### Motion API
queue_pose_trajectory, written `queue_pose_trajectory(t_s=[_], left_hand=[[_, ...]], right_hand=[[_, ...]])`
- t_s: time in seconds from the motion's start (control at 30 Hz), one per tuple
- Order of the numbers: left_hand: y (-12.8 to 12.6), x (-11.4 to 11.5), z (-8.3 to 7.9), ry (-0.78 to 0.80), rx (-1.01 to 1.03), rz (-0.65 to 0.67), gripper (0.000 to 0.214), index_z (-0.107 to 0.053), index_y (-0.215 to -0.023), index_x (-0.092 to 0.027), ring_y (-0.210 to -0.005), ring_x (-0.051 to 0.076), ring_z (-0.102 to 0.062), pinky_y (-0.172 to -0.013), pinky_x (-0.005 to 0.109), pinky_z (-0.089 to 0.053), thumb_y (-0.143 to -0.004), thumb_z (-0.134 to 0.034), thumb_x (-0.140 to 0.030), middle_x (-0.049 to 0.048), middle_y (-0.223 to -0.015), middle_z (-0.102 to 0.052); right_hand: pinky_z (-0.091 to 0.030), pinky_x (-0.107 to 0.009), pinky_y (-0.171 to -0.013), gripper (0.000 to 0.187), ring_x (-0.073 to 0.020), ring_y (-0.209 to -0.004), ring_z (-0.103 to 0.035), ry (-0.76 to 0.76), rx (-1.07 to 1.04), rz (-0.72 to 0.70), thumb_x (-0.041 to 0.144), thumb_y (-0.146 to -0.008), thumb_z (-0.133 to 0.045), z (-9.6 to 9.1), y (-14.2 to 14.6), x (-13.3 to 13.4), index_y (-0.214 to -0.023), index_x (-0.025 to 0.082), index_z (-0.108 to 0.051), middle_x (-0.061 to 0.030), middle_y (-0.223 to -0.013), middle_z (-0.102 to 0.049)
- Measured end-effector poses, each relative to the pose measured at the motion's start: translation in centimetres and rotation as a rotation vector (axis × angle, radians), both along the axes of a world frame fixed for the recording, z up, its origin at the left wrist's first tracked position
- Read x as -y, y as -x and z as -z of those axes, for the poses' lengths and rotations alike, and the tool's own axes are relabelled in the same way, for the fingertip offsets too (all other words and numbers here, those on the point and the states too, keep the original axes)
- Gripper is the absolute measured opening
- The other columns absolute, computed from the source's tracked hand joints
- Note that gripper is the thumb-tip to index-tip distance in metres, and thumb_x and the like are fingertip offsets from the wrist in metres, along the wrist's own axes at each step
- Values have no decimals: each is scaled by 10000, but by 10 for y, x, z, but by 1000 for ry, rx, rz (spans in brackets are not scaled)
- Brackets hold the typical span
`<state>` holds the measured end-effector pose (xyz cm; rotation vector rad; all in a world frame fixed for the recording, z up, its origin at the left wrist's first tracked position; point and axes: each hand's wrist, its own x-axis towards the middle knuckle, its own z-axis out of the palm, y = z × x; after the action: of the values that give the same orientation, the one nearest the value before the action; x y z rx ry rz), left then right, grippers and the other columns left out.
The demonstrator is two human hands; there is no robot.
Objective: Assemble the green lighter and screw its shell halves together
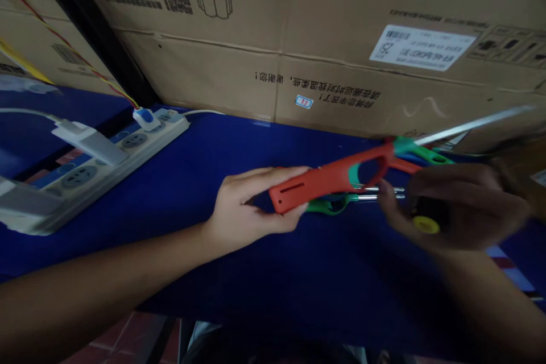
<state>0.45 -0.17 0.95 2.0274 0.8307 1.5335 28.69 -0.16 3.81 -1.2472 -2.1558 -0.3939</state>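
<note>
My left hand (245,205) is closed round the rear end of a red utility lighter (328,176), which has a green trigger and a long metal tube tilted up to the right. My right hand (464,205), smeared by motion, is curled round a black tool handle with a yellow round end (426,224); the rest of the tool is hidden. That hand is beside the lighter's front part. Under the held lighter lies a green utility lighter (328,205) with its metal tube pointing right. Behind my right hand, another green lighter (430,154) shows in part.
A large cardboard box (256,23) stands along the back of the blue table (273,284). At the left lies a white power strip (140,142) with plugs and cables in it. A black metal post (102,28) rises at the back left. A flat striped item (512,270) lies at the right.
</note>
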Motion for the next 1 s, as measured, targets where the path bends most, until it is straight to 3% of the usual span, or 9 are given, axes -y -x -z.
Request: queue_pose_trajectory(t_s=[0.07, 0.17, 0.23, 0.33, 0.47, 0.67, 0.83, 0.9, 1.0], left_hand=[[0, -5, 3, 134, 102, -74, 389, -763, -1153, -171, -913, 182, -766, -887, 263, -628, -770, -818, -216, 54, -1107, -790], [2, -19, 9, 309, 238, -174, 386, -772, -1117, -151, -950, 208, -763, -927, 324, -630, -754, -832, -264, 50, -1056, -801], [3, -28, 12, 416, 291, -198, 422, -777, -1092, -145, -908, 219, -765, -904, 359, -641, -716, -860, -317, 53, -1014, -807], [5, -37, 17, 524, 303, -173, 481, -773, -1098, -130, -901, 232, -763, -935, 403, -624, -697, -880, -371, 78, -991, -808], [7, -39, 19, 557, 287, -129, 507, -776, -1089, -136, -957, 248, -758, -1000, 435, -592, -669, -898, -391, 87, -1024, -803], [8, -39, 18, 517, 260, -132, 510, -779, -1083, -141, -957, 253, -761, -988, 438, -601, -659, -903, -394, 92, -1029, -802], [7, -37, 17, 557, 269, -87, 527, -781, -1085, -136, -851, 231, -766, -917, 407, -625, -658, -899, -422, 86, -934, -808], [6, -35, 17, 575, 258, -60, 524, -785, -1077, -136, -811, 225, -764, -876, 388, -634, -654, -901, -423, 83, -907, -808], [5, -33, 17, 564, 217, -20, 485, -793, -1055, -150, -787, 222, -764, -823, 365, -645, -652, -898, -400, 77, -902, -810]], right_hand=[[-577, -392, -706, 265, -262, -879, -686, 22, 31, -99, 321, -841, -654, -1, -1, -6, -1101, 279, -638, -85, -1010, -662], [-577, -328, -722, 583, -255, -1026, -689, 367, 178, -143, 255, -779, -649, -5, -3, -17, -1349, 237, -527, -109, -1371, -569], [-568, -312, -743, 706, -235, -999, -700, 563, 309, -69, 242, -750, -649, -5, -3, -23, -1429, 226, -455, -99, -1405, -564], [-526, -278, -703, 505, -205, -899, -711, 697, 473, 2, 213, -767, -617, -2, 1, -31, -1269, 200, -559, -87, -1225, -674], [-456, -291, -636, 224, -239, -830, -714, 683, 563, 50, 197, -798, -592, 0, 9, -39, -1018, 192, -632, -105, -986, -735], [-419, -284, -616, 208, -233, -778, -706, 663, 643, 62, 212, -795, -674, -15, -8, -48, -1002, 220, -686, -70, -868, -735], [-455, -283, -611, 207, -204, -723, -687, 647, 633, 186, 196, -792, -743, -27, -71, -59, -996, 222, -716, -43, -829, -712], [-517, -303, -684, 155, -192, -779, -689, 634, 585, 252, 247, -889, -694, -26, -103, -64, -1039, 215, -712, -51, -897, -711], [-570, -387, -894, 287, -217, -1083, -650, 544, 442, 337, 373, -974, -621, -21, -148, -71, -1226, 237, -639, -78, -1278, -636]])
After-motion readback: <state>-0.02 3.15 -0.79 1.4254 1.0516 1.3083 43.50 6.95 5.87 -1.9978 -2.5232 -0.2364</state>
